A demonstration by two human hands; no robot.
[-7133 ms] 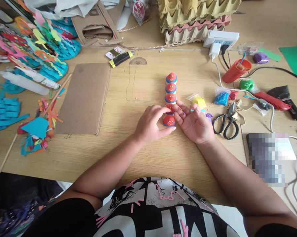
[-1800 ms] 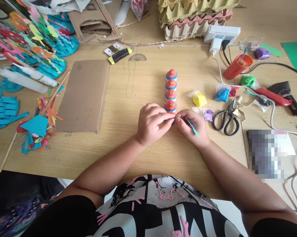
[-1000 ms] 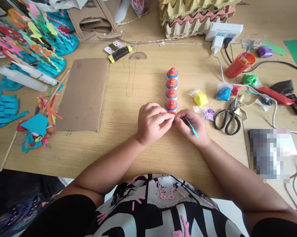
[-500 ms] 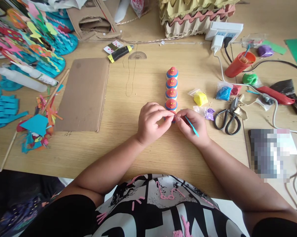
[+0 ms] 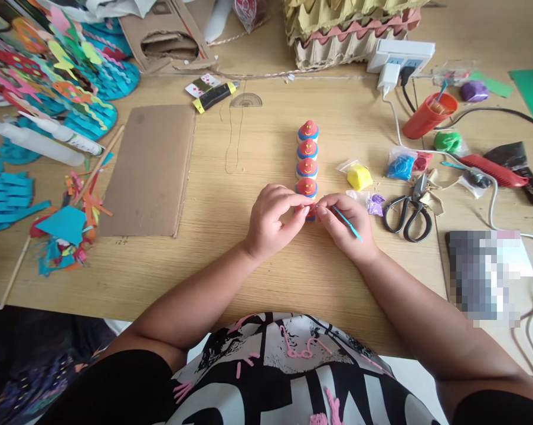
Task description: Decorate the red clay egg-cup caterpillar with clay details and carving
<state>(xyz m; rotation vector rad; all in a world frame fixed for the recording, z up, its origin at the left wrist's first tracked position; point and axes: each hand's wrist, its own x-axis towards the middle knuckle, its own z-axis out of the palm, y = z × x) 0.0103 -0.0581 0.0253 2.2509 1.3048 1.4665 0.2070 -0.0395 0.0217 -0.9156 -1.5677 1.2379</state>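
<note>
Both hands are working close together at a red-topped figure [image 5: 311,214], with a thin blue tool [image 5: 348,224] resting in the right.
The left hand's [image 5: 272,219] thumb and forefinger are standing slightly farther apart than half a second ago, and the tool is lying a little shifted; more of the figure is showing between the hands, which is suggesting a small adjustment in the fingertip work. The left fingers are curving with a narrow gap at their tips; I cannot tell whether they are pinching anything tiny. The right hand [image 5: 351,229] is gripping the tool, its thumb and forefinger bent together near the left fingertips. The figure is sitting at the person's end of a row of similar figures [image 5: 307,168] on the surface [image 5: 284,286], partly hidden by the hands.
</note>
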